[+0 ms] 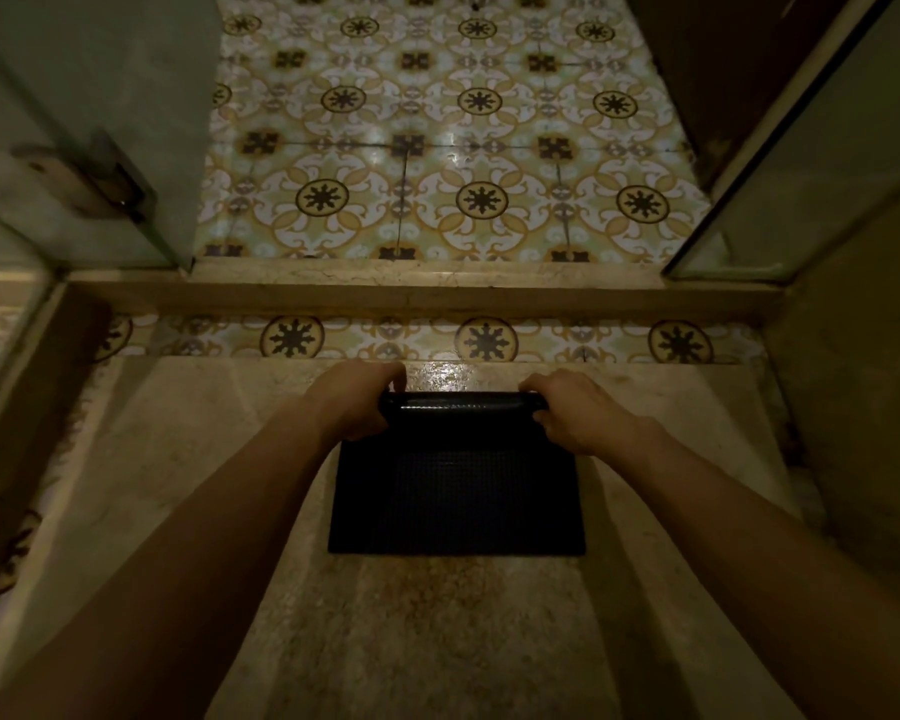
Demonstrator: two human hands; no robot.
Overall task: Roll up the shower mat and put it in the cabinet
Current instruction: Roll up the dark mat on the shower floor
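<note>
A black textured shower mat (455, 496) lies on the beige stone shower floor, straight below me. Its far edge is curled into a tight roll across the mat's width, while the near part still lies flat. My left hand (357, 400) grips the left end of that roll. My right hand (575, 407) grips the right end. Both forearms reach forward from the bottom corners of the view. No cabinet shows in this view.
A raised stone curb (427, 296) crosses the view beyond the mat, with patterned floor tiles (437, 148) past it. A glass panel with a metal hinge (92, 184) stands on the left, and another glass panel (811, 163) on the right.
</note>
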